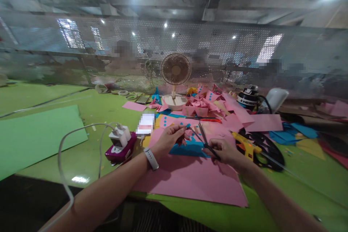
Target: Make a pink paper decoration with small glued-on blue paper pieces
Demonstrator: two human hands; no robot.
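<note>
My left hand is pinched around a small blue paper piece, held above the work sheets. In my right hand are dark scissors, blades spread in a V. One blade tip comes close to the blue piece; whether they touch, I cannot tell. Below both hands lies a blue paper strip over a large pink sheet. Behind it, pink paper carries small blue diamond shapes.
A yellow glue gun rests by a black round tray at right. At left are a purple power strip with white chargers, a phone and a green sheet. Behind stand a fan and heaped pink cutouts.
</note>
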